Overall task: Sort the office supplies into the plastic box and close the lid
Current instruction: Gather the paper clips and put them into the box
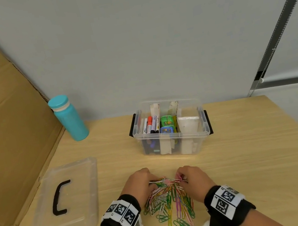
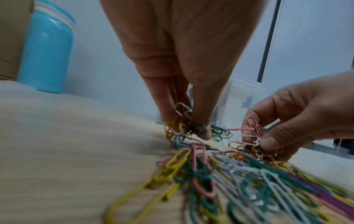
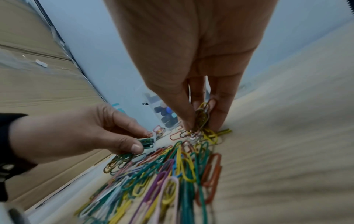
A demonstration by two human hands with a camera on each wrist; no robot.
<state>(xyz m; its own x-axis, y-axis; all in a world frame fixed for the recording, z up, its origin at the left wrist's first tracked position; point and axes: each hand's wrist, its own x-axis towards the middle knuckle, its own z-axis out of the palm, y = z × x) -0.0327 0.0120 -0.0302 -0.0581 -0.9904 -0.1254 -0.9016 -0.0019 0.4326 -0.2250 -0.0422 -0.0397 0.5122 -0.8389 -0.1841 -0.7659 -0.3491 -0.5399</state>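
Note:
A heap of coloured paper clips (image 1: 168,203) lies on the wooden table near the front edge. My left hand (image 1: 141,182) pinches a bunch of clips (image 2: 182,125) at the heap's far left, fingertips down on the table. My right hand (image 1: 191,178) pinches another bunch of clips (image 3: 202,119) at the far right. The clear plastic box (image 1: 170,129) stands behind the heap, open, with markers, small coloured items and white dividers in its compartments. Its clear lid (image 1: 66,202) with a black handle lies flat to the left.
A turquoise bottle (image 1: 70,118) stands at the back left by a cardboard panel (image 1: 3,120) that walls the left side. A pale wall closes the back. Bare table (image 1: 258,154) stretches to the right of the box and hands.

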